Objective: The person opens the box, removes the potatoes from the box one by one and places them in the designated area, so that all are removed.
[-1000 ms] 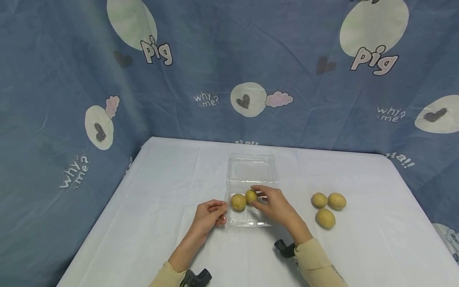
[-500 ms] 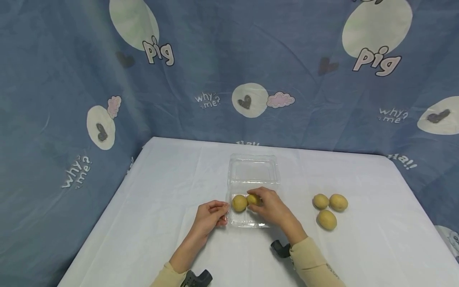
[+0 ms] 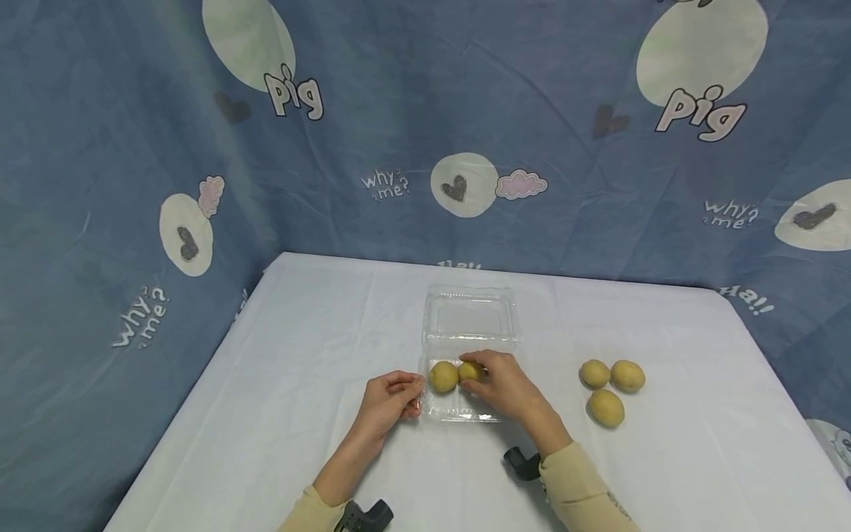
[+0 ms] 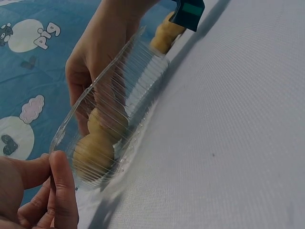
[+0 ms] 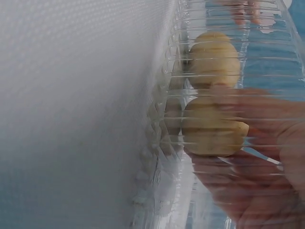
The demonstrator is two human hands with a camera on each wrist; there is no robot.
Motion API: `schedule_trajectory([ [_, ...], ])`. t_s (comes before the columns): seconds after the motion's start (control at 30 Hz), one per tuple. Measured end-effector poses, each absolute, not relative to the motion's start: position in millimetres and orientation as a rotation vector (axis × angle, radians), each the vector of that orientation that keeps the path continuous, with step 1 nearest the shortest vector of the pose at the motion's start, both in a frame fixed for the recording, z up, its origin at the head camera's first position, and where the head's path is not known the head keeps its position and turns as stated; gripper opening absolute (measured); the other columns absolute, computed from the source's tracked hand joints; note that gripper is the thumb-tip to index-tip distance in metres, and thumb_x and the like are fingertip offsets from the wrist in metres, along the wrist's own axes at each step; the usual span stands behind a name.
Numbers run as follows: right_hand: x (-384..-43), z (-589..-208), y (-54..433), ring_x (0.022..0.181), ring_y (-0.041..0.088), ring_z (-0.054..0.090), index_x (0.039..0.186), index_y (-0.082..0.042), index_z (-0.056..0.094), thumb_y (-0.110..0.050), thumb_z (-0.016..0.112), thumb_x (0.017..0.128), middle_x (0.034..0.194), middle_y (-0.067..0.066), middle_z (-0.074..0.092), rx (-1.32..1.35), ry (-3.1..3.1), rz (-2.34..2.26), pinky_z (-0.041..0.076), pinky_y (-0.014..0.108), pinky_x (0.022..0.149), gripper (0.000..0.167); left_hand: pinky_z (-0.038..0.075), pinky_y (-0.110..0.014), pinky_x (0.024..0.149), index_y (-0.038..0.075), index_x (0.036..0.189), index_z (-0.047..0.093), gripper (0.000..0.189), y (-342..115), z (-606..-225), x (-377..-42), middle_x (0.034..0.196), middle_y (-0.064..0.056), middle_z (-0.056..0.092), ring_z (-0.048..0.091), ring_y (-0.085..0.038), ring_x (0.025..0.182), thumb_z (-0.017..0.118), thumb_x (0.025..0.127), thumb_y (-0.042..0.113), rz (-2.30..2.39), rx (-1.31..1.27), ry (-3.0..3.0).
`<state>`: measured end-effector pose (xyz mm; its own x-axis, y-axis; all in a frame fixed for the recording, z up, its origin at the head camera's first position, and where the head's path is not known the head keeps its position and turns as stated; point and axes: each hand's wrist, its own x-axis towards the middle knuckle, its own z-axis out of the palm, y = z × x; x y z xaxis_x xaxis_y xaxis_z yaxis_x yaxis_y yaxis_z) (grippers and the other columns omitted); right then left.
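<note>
Okay, remotely I'm watching the right hand (image 3: 503, 384) pinching a probably firm potato (image 3: 470, 370) by its sides, best hold, at three o'clock from a second potato (image 3: 443, 377) in the box (image 3: 450, 406); the left hand (image 3: 391, 395) is pinching its flimsy-looking nine-o'clock edge.

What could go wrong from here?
1. The right hand grips one potato close beside another potato; either might roll on release.
2. The left hand pinches the clear container by its edge; a sharp tug could tilt it.
3. The three loose potatoes lie unheld; the right sleeve might brush one.
</note>
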<state>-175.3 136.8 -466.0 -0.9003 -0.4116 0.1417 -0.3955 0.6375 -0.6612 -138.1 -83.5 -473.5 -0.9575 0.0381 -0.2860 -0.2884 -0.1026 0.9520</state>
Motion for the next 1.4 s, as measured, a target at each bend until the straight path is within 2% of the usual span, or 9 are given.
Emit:
schedule_trajectory([
  [0.2,-172,-464,138,0.101,0.025,0.065,0.117,0.001,0.067,-0.007,0.081,0.080,0.113,0.014,0.068,-0.704,2.813,-1.158,0.055,0.038,0.088,0.040,0.055,-0.021,0.051,-0.008,0.104,0.065,0.021,-83,-490,-143,0.076,-0.006,0.063,0.058,-0.010,0.059,0.071,0.090,0.007,2.164,-0.300,1.964],
  [0.97,-152,-457,153,0.104,0.025,0.065,0.118,0.004,0.066,-0.005,0.080,0.082,0.114,0.014,0.067,-0.696,2.697,-1.455,0.055,0.026,0.087,0.040,0.056,-0.023,0.053,-0.007,0.107,0.064,0.022,-83,-492,-140,0.081,-0.006,0.065,0.059,-0.011,0.062,0.070,0.091,0.008,2.153,-0.313,1.970],
  [1.4,-141,-452,163,0.107,0.027,0.064,0.119,0.004,0.065,-0.007,0.079,0.083,0.117,0.015,0.067,-0.699,2.674,-1.478,0.054,0.027,0.088,0.040,0.056,-0.023,0.053,-0.007,0.104,0.065,0.020,-81,-488,-141,0.083,-0.008,0.066,0.059,-0.012,0.062,0.071,0.090,0.006,2.164,-0.335,1.977],
])
